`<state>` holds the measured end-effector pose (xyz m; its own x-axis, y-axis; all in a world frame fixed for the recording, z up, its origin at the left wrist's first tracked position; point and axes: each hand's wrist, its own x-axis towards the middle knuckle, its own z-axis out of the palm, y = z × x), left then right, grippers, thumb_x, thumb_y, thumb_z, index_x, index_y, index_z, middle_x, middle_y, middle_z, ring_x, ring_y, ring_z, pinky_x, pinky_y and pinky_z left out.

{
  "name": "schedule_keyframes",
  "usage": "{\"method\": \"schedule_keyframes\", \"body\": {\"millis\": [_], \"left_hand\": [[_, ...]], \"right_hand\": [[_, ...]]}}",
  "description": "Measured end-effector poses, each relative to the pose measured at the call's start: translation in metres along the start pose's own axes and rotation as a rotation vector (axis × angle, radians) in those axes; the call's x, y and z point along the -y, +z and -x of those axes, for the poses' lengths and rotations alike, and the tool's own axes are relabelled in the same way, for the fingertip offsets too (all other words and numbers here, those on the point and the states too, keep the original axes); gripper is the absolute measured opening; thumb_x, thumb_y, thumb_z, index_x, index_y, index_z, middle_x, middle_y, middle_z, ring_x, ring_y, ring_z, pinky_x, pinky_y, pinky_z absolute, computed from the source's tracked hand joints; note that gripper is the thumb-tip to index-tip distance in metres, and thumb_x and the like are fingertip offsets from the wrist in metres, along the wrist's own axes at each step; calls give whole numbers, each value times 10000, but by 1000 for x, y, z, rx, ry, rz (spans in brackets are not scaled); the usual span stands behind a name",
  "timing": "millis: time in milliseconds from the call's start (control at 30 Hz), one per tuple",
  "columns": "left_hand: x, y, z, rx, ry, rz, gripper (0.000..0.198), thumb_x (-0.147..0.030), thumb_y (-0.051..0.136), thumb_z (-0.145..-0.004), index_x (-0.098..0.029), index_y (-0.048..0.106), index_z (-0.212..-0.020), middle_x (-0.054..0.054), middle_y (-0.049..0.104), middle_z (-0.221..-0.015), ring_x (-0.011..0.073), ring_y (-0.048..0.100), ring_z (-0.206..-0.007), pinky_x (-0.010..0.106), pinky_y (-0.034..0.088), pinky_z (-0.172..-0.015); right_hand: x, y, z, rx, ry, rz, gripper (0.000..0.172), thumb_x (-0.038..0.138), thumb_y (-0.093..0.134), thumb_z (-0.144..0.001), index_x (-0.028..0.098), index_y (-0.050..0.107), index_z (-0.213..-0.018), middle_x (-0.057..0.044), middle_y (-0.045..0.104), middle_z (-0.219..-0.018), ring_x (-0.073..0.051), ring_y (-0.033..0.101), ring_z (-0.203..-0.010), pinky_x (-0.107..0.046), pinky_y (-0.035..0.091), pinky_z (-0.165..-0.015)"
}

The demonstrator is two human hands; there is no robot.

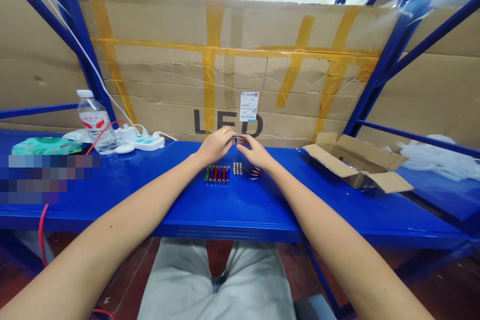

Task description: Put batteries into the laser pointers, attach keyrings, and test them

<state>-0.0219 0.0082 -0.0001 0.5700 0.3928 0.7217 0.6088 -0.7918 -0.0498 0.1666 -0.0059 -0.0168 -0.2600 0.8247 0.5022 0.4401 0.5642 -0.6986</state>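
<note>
My left hand (215, 145) and my right hand (252, 150) meet above the blue bench (240, 205), fingers pinched together on a small dark part (235, 138) held between them. Just below the hands lie a row of small coloured tubes (217, 174), a tight cluster of tiny metal button cells (237, 168), and a little pile of red and dark clips or caps (255, 172). A ring shows on my left hand.
An open cardboard box (356, 162) sits at the right, with clear plastic bags (437, 157) beyond it. At the left stand a water bottle (96, 122), a white power strip (144, 141) with a red cable, and a green packet (45, 146). Taped cardboard marked LED backs the bench.
</note>
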Motion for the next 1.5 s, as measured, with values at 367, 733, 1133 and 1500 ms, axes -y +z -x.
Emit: {"method": "schedule_keyframes", "body": {"millis": [367, 733, 1133, 1500], "left_hand": [[-26, 1, 3, 119, -34, -155, 193, -245, 471, -919, -148, 571, -1052, 111, 634, -1018, 230, 622, -967, 313, 477, -744], [-30, -1, 3, 214, -166, -108, 123, -298, 481, -899, -191, 516, -947, 88, 685, -891, 242, 658, -814, 305, 400, -642], [-27, 6, 1, 103, -265, 247, 42, -235, 488, -813, -203, 515, -811, -2, 595, -705, 158, 525, -674, 277, 376, -636], [-2, 9, -13, 386, -167, -138, 207, -252, 505, -854, -225, 660, -988, 62, 722, -1021, 234, 646, -944, 293, 446, -737]], "right_hand": [[5, -11, 5, 199, 104, -101, 187, 195, 516, -908, 180, 478, -726, 33, 540, -562, -118, 556, -492, -248, 464, -548], [8, -13, 6, 170, -116, 299, 267, 216, 472, -923, 163, 544, -671, -8, 596, -635, -144, 521, -674, -245, 351, -650], [6, -19, 5, 78, -174, 396, 242, 194, 492, -918, 144, 662, -753, -46, 690, -758, -157, 556, -715, -239, 346, -666], [-6, -29, -1, 74, -24, 591, 266, 252, 502, -941, 149, 710, -810, -106, 742, -890, -194, 617, -803, -255, 363, -680]]}}
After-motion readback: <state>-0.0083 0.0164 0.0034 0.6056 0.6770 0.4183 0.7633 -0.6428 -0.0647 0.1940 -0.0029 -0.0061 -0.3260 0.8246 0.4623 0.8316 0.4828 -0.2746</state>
